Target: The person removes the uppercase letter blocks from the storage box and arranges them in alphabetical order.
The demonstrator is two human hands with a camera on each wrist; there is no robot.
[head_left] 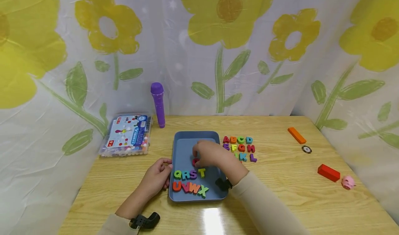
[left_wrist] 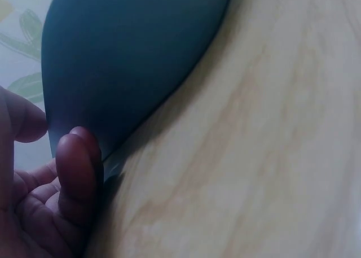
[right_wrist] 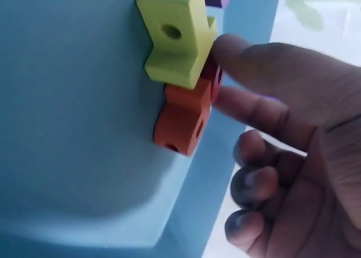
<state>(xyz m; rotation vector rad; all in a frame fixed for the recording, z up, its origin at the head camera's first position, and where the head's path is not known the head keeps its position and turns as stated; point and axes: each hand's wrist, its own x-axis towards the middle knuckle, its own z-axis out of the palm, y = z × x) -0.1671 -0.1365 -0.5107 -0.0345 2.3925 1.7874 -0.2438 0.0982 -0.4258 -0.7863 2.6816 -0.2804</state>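
Note:
In the head view, a blue-grey tray (head_left: 184, 138) lies on the table with colourful letter blocks inside. My left hand (head_left: 158, 174) holds the tray's left edge, its curled fingers at the rim and outer wall in the left wrist view. Over the middle of the tray, my right hand (head_left: 209, 154) pinches a red letter block (right_wrist: 215, 77) between thumb and index finger, its shape mostly hidden. Beside it stand a yellow T (head_left: 202, 172) and an orange block (right_wrist: 183, 119). A Q (head_left: 177, 174), R, S and a U (head_left: 176, 186), V, W, X row fill the lower left.
Rows of letter blocks (head_left: 241, 147) sit right of the tray, partly behind my right arm. A clear case (head_left: 126, 134) and purple microphone (head_left: 159, 107) stand back left. Far right are an orange bar (head_left: 296, 135), round chip (head_left: 307, 149), red block (head_left: 328, 172) and pink pig head (head_left: 348, 182).

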